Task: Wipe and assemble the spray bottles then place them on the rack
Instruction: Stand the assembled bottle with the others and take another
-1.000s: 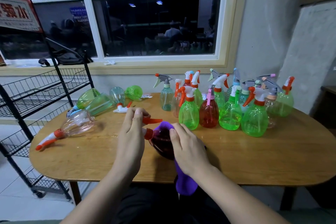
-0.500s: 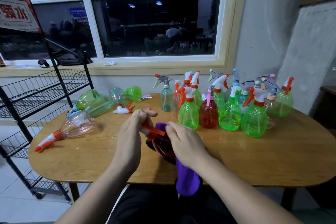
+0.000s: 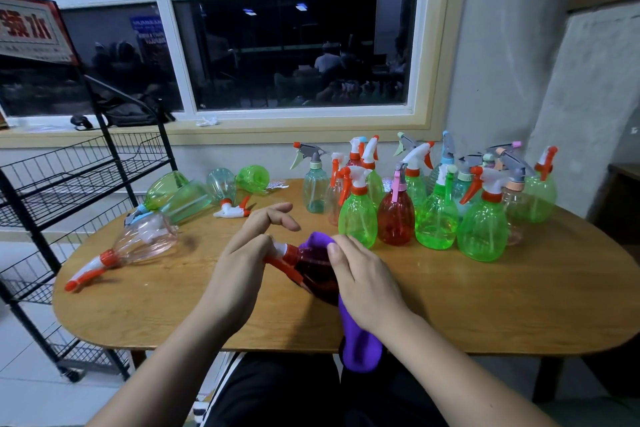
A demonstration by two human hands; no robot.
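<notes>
The table point(image 3: 485, 308) is bearing upright bottles point(image 3: 358, 218) beyond-right of the gripped red bottle point(image 3: 317, 274), toppled bottles point(image 3: 147, 241) lying left.

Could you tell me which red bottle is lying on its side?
The dark red bottle held by the left hand and right hand, against the purple cloth; the other red bottle stands upright among green ones.

Head point(image 3: 281, 249) twisted round on the bottle point(image 3: 317, 270), so trigger point(image 3: 285, 269) now points down and back, not up. Left hand's point(image 3: 239, 263) top fingers point(image 3: 273, 215) lifted off, fanned out.
</notes>
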